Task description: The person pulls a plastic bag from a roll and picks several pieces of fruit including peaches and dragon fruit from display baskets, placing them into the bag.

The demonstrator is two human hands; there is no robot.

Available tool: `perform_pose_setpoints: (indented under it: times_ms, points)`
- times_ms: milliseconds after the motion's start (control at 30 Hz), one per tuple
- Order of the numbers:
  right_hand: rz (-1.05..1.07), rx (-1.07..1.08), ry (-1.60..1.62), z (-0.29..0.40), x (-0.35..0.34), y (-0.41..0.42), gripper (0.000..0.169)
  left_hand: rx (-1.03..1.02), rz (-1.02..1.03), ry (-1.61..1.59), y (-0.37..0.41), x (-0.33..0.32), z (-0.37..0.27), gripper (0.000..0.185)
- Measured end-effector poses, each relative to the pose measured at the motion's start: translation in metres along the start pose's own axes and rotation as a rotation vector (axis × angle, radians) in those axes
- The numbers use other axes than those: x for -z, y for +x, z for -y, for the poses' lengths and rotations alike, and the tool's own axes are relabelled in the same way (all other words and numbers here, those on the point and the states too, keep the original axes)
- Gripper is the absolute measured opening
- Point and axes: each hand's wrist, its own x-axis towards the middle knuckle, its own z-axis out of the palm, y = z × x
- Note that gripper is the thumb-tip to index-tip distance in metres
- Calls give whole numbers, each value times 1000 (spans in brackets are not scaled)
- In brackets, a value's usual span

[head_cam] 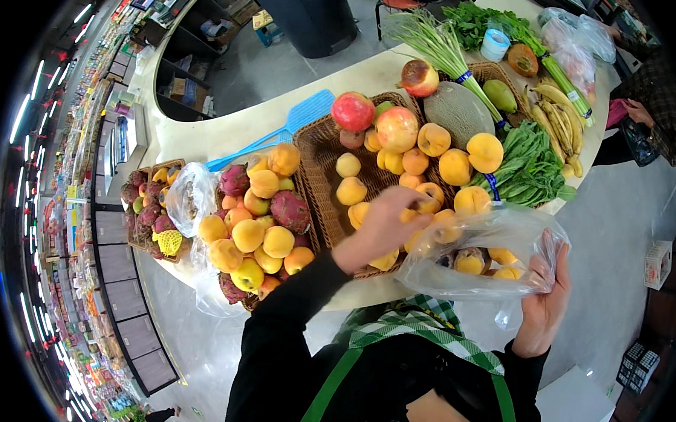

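Note:
My left hand reaches over a brown wicker basket, fingertips at a bruised yellow peach. Motion blur hides whether the fingers grip it. On the right, my right hand grips the side of a clear plastic bag, its mouth spread wide. Inside the bag lie several yellow peaches and a dark-spotted fruit. More yellow peaches sit in the basket around my left hand, with pomegranates at its far end.
Left of the basket is a heap of peaches, apples and dragon fruit. A blue fly swatter lies behind it. A netted melon, leafy greens and bananas crowd the counter's right. Another person's hand shows at far right.

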Motion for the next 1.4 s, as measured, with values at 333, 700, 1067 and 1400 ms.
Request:
perform_pose_setpoints:
  times_ms: [333, 700, 1067, 1400]
  points:
    - [-21, 16, -33, 1, 1, 2, 22, -36, -189, 811, 103, 89, 111, 74]
    - [-12, -14, -29, 7, 5, 6, 25, 74, 68, 737, 139, 103, 153, 77]
    - [47, -45, -59, 12, 14, 16, 37, 298, 397, 451, 25, 128, 76, 72]
    - [-61, -35, -68, 3, -4, 18, 24, 387, 862, 529, -21, 97, 52, 69]
